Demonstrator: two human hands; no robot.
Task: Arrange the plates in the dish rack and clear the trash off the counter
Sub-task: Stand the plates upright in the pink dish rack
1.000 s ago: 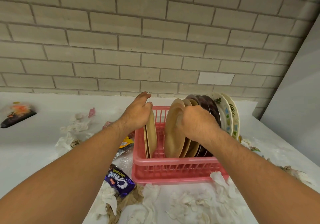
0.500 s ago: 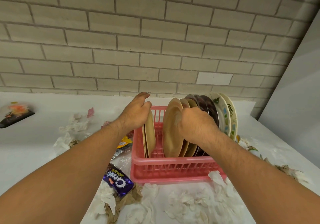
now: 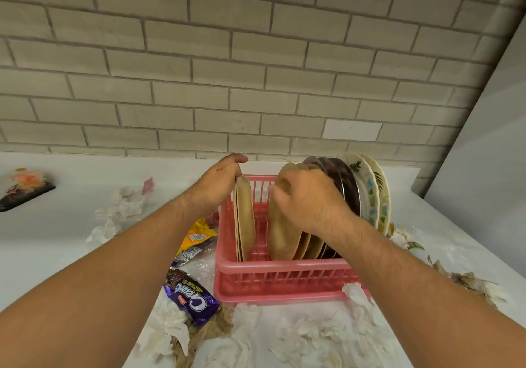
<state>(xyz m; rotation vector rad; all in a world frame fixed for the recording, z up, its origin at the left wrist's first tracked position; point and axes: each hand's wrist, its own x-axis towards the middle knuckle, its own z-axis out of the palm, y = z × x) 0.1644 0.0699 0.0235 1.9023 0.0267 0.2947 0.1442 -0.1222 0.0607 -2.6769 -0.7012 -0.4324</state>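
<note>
- Head view: a grey brick wall (image 3: 256,54) fills the upper half, rising behind a white counter (image 3: 57,239).
- A pink dish rack (image 3: 284,285) sits on the counter near the wall, and both forearms reach over it.
- Plates stand on edge in the rack. A left pair of tan plates (image 3: 246,219) is at its left end. After a gap comes a front tan plate (image 3: 281,234) with more tan ones packed behind it, then dark plates (image 3: 348,188), then floral plates (image 3: 374,196) at the right end.
- The left hand (image 3: 219,188) grips the left pair of tan plates, fingers curled over their top edge.
- The right hand (image 3: 307,199) grips the front tan plate at its upper rim, fingers curled over it.
- Crumpled tissues (image 3: 313,339) litter the counter in front of the rack and to its left.
- A purple wrapper (image 3: 190,299) lies just left of the rack's near corner, with a yellow wrapper (image 3: 199,234) behind it.
- A black tray (image 3: 25,194) lies well apart at the far left.
</note>
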